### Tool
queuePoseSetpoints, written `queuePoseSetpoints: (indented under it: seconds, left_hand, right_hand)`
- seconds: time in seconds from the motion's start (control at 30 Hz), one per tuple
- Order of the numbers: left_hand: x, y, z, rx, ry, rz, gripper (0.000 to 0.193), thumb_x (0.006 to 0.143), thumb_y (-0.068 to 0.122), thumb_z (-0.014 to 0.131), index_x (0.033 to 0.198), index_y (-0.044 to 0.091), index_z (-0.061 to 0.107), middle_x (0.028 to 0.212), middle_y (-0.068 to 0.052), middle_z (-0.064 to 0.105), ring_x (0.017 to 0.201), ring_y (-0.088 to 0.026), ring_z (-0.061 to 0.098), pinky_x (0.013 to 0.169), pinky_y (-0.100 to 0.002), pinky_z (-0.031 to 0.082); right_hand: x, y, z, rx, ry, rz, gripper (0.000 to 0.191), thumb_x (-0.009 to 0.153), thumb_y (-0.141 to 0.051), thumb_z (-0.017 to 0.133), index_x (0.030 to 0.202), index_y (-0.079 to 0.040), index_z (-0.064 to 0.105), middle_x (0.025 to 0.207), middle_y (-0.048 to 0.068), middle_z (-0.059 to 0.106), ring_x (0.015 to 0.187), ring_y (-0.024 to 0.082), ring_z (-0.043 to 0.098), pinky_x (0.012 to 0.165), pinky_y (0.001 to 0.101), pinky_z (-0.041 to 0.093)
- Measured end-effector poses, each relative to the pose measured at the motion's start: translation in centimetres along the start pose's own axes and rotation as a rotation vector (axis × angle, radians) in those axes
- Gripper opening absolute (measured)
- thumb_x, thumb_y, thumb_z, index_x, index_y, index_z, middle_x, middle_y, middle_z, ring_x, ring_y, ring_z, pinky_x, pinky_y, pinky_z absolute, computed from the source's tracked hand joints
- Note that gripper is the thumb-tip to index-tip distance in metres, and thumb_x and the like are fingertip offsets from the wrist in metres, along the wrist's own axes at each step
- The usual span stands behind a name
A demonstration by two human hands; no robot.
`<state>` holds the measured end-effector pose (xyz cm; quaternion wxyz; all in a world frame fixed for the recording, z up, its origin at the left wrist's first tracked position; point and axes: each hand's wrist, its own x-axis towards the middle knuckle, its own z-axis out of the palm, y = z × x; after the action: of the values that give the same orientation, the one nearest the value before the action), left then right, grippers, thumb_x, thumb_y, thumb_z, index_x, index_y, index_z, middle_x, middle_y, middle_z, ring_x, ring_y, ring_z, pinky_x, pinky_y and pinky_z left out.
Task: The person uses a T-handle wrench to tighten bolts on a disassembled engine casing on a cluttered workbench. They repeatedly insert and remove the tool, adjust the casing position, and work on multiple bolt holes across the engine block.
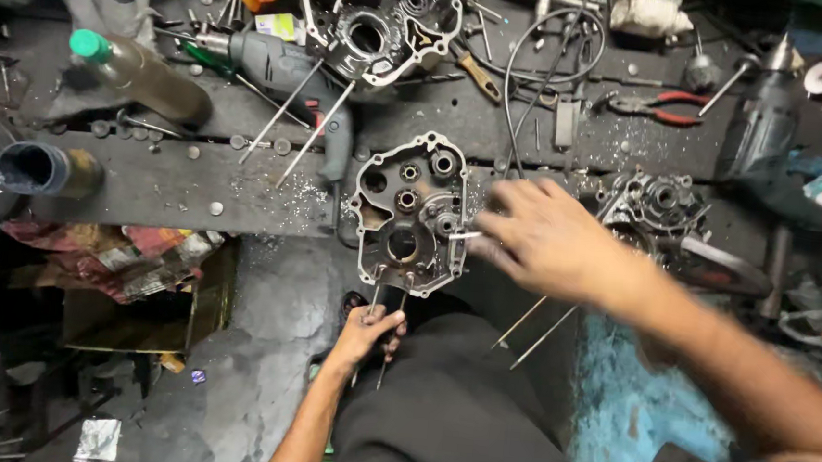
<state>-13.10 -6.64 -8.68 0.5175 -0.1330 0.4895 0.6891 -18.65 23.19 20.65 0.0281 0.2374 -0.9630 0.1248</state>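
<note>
The engine case half (410, 214) sits at the near edge of the dark workbench (192, 192), open face up, with long studs (379, 301) hanging from its lower edge past the bench lip. I have my right hand (541, 238) at its right side, fingers pinched together on a small bright metal part (464, 235) beside one of the bores; the hand is blurred, so I cannot tell exactly how the part is seated. My left hand (366, 332) is below the bench edge, closed around the lower ends of the studs. To do this well, I judge that I should keep that lower grip firm so the case does not rock, and guide the small part in straight rather than at an angle, since the bores sit close together.

Metal shavings (309, 193) lie on the bench just left of the case. Two thin rods (303, 122) lean against a power drill (292, 68) behind it. A second case half (379, 21) lies farther back, a third casting (663, 208) to the right, red-handled pliers (659, 106) beyond that, and a green-capped bottle (137, 75) far left.
</note>
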Motion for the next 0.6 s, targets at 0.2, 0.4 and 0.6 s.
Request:
queuePoseSetpoints:
  seconds: [0.2, 0.4, 0.6]
  left_hand:
    - [1.1, 0.6, 0.1, 0.037, 0.01, 0.043, 0.05, 0.091, 0.015, 0.075, 0.066, 0.017, 0.032, 0.073, -0.011, 0.07, 0.051, -0.017, 0.064, 0.04, -0.032, 0.051]
    - [2.7, 0.6, 0.4, 0.005, 0.124, 0.043, 0.049, 0.09, 0.014, 0.076, 0.065, 0.015, 0.034, 0.074, -0.013, 0.072, 0.052, -0.016, 0.065, 0.039, -0.031, 0.05]
    - [2.6, 0.6, -0.3, 0.012, 0.116, -0.039, 0.051, 0.089, 0.014, 0.077, 0.065, 0.016, 0.031, 0.072, -0.011, 0.07, 0.05, -0.014, 0.063, 0.037, -0.03, 0.048]
  right_hand:
    - [4.8, 6.6, 3.9, 1.099, -0.883, -0.015, 0.02, 0.073, 0.007, 0.062, 0.092, 0.002, 0.059, 0.079, 0.01, 0.062, 0.077, 0.023, 0.06, 0.072, 0.0357, 0.054]
    - [2.9, 9.7, 6.5, 1.199, -0.639, 0.186, 0.02, 0.072, 0.009, 0.06, 0.088, 0.0, 0.069, 0.079, 0.002, 0.069, 0.076, 0.013, 0.065, 0.071, 0.0313, 0.055]
    - [1.3, 7.3, 6.1, 1.119, -0.369, 0.433, 0.011, 0.076, 0.006, 0.07, 0.085, 0.001, 0.069, 0.08, 0.004, 0.067, 0.078, 0.012, 0.062, 0.074, 0.0316, 0.051]
